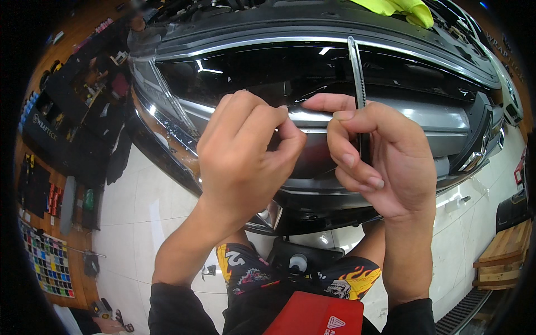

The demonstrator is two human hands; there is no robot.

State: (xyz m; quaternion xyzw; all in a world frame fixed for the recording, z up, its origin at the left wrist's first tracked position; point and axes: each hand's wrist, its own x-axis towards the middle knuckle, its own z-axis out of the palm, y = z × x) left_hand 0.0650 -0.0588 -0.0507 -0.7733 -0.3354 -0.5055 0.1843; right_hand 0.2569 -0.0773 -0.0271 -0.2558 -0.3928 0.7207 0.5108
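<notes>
My left hand (pixel 240 145) is closed in front of the car's glossy black headlight (pixel 251 70), its thumb and index fingertips pinched together. Whatever lies in that pinch is too small to make out. Close by on the right, my right hand (pixel 396 156) grips a slim silver snap-off knife (pixel 357 67) between thumb and fingers. The knife stands nearly upright, its upper end above the hand and its lower part inside the curled fingers. My right index finger stretches toward the left fingertips, with a small gap between them.
Below the headlight is a grey bumper panel (pixel 435 131). A neon-yellow cloth (pixel 402 6) lies over the engine bay edge. At my lap sits a flat red item (pixel 315 315), with a black stool (pixel 301 259) between my legs. Wooden crates (pixel 502 259) stand right; a black cabinet (pixel 61 120) left.
</notes>
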